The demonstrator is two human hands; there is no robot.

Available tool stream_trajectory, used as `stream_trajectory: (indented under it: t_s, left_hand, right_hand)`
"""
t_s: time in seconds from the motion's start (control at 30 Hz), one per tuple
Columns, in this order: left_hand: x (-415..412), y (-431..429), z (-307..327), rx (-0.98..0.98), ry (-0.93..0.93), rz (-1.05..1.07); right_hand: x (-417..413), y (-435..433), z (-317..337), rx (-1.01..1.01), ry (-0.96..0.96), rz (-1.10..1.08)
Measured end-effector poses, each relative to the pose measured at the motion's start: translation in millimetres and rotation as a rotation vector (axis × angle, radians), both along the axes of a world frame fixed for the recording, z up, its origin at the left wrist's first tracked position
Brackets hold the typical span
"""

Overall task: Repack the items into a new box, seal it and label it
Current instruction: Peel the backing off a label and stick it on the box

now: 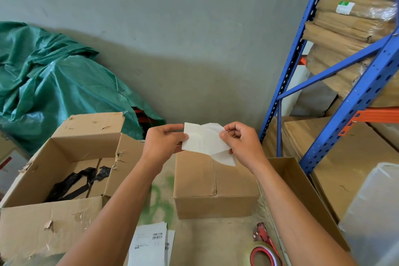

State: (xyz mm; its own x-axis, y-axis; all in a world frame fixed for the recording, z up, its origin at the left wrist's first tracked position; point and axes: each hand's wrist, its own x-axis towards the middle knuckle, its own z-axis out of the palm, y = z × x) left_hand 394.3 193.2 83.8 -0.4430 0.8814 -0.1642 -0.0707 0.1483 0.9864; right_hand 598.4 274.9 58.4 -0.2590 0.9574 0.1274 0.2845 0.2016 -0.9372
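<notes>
Centrally, left hand (163,143) and right hand (241,141) pinched white label (204,139), fingers clamped on opposite edges, above closed cardboard box (216,185); tape dispenser (265,241) at five o'clock.

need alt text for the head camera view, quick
The left hand and right hand pinch a white label sheet by its edges above a closed cardboard box. A worn open box sits to the left; printed sheets and a red tape dispenser lie nearer the camera.
</notes>
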Motion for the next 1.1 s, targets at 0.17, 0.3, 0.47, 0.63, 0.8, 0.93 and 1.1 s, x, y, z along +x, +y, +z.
stream_trajectory:
  t_s: [0.17, 0.3, 0.47, 0.63, 0.8, 0.93, 1.1]
  left_hand:
    - [-0.3, -7.0, 3.1, 0.027, -0.008, -0.028]
    - [-3.6, -15.0, 7.9, 0.060, 0.009, -0.094]
    - [-4.5, -18.0, 12.5, 0.103, 0.123, -0.159]
    - [-4.3, -17.3, 11.1, 0.160, 0.248, -0.159]
    - [-7.3, -16.0, 10.9, 0.218, 0.365, -0.170]
    - [-6.3, -11.8, 12.2, 0.193, 0.304, -0.118]
    - [-14.1, -10.4, 12.5, 0.096, 0.197, -0.077]
  right_hand:
    - [4.2, -6.0, 0.4, 0.002, 0.012, -0.033]
    - [5.8, -7.5, 0.8, -0.002, 0.015, -0.059]
    - [2.4, -11.5, 4.3, -0.016, 0.033, -0.045]
    - [0.9, -11.7, 8.2, -0.018, 0.053, -0.039]
    - [4.0, -8.2, 11.6, -0.018, 0.071, -0.051]
    - [4.9, -4.4, 12.5, -0.013, 0.064, -0.071]
    - [13.9, 1.6, 10.0, -0.001, 0.038, -0.126]
